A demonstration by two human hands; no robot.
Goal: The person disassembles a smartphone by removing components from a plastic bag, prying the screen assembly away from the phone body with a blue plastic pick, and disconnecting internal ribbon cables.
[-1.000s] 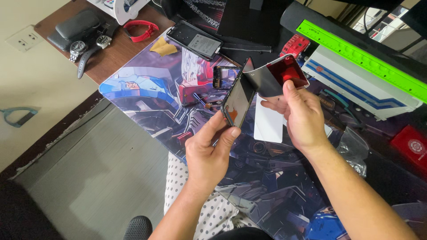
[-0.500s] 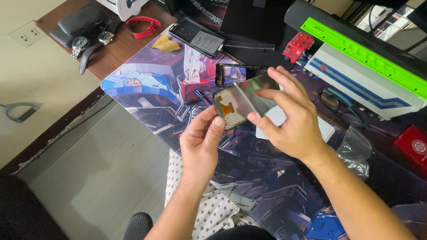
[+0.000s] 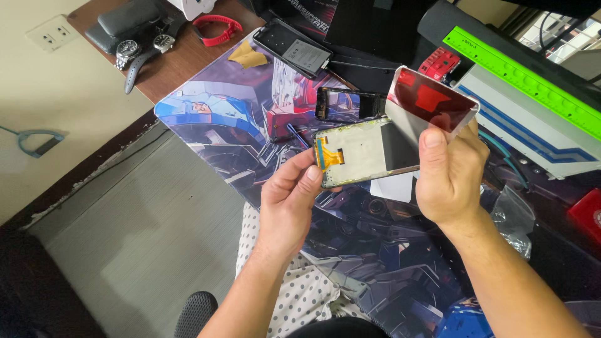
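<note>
I've got the phone screen panel [image 3: 366,152] up off the worktop [image 3: 188,59], back side facing me, held over the printed mat [image 3: 225,131] near its far edge. My left hand [image 3: 291,200] pinches the near end, fingers closed on the edge right by the orange flex cable [image 3: 328,156]. My right hand [image 3: 454,172] grips the other end, thumb pressed flat on the panel, and its fingers also hold a glossy film [image 3: 432,100] that curls up behind, showing red reflections. By my reading this is the peel-and-inspect stage: the film looks part lifted from the panel, and the next move would call for a slow, even pull with the left hand steadying the panel, keeping clear of that cable. Counting around: one panel in hand, one film, one dark phone frame [image 3: 349,103] lying on the mat just beyond, one phone body [image 3: 294,49] at the mat's far edge, two wristwatches [image 3: 141,50] at the worktop's far left corner, one red band [image 3: 216,28] beside them, one green ruler [image 3: 519,78] along the right.
</note>
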